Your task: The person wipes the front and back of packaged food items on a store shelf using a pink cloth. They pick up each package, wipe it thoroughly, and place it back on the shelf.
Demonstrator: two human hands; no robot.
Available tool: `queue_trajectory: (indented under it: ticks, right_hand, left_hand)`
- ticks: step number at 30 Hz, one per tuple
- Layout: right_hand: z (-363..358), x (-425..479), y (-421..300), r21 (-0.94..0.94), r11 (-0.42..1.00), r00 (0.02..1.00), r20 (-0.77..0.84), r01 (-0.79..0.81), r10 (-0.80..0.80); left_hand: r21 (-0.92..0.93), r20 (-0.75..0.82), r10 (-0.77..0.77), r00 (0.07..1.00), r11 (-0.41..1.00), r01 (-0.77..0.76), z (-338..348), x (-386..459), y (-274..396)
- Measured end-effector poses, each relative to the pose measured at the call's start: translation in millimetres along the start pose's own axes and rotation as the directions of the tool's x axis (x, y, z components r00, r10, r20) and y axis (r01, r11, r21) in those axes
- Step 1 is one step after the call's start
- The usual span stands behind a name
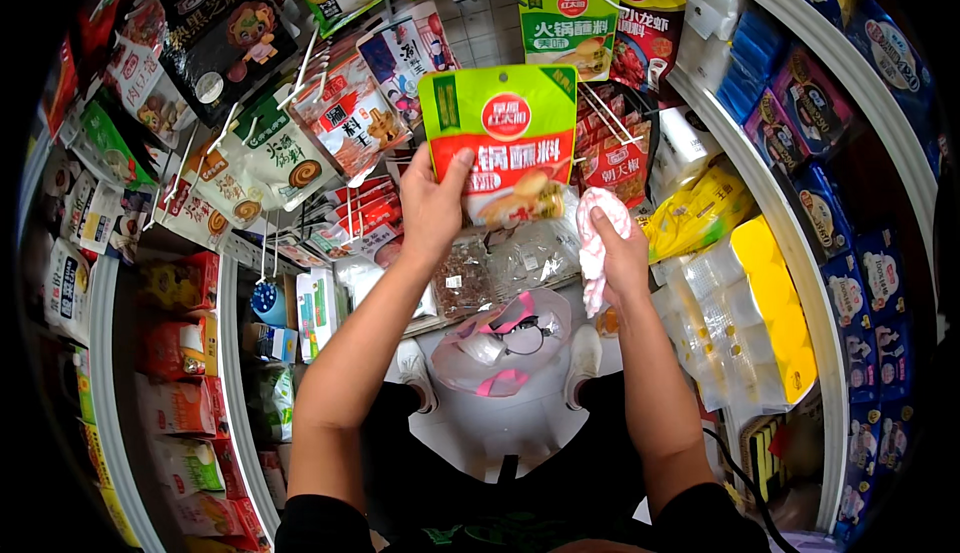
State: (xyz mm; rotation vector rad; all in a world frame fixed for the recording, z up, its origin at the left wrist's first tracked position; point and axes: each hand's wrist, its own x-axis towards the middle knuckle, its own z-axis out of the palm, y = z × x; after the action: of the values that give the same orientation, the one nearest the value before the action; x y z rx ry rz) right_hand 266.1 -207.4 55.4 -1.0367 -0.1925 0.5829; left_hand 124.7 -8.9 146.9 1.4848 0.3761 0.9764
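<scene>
My left hand (435, 200) grips the left edge of a green and red sauce packet (517, 155), thumb on its front; the packet is upright and faces me. To its right my right hand (621, 253) holds a crumpled pink and white cloth (600, 230), apart from the packet. Just behind, a green packet of like design (566, 28) hangs on a metal hook, beside a dark red seasoning packet (649, 43). Red chili packets (616, 163) hang lower, behind the cloth.
Metal display hooks (300, 65) jut out at the left and top. A clear bag with pink handles (502, 350) stands on the floor between my feet. Curved-looking shelf edges (817, 283) flank me, with yellow-topped clear-wrapped rolls (772, 313) at the right.
</scene>
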Motion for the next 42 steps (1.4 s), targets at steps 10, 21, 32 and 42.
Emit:
queue_trajectory:
  ticks: [10, 21, 32, 42]
  right_hand:
    - [6.0, -2.4, 9.4, -0.089, 0.996, 1.000, 0.022, 0.010, -0.008]
    - [11.8, -8.4, 10.5, -0.125, 0.992, 0.999, 0.023, -0.028, 0.031]
    - [14.5, -15.7, 6.0, -0.169, 0.984, 0.997, 0.042, -0.052, 0.060]
    - [15.1, -16.3, 10.0, -0.190, 0.982, 0.998, 0.063, 0.000, 0.012]
  left_hand:
    - [-0.172, -0.042, 0.075, 0.996, 0.982, -0.081, 50.1, 65.7, -17.8]
    - [-0.179, -0.182, 0.154, 0.971, 0.966, -0.187, 78.4, 102.8, -47.0]
    - [-0.100, -0.227, 0.198, 0.954, 0.969, -0.225, 84.9, 97.7, -54.5]
    - [-0.059, -0.241, 0.203, 0.949, 0.973, -0.223, 37.7, 93.1, -39.9]
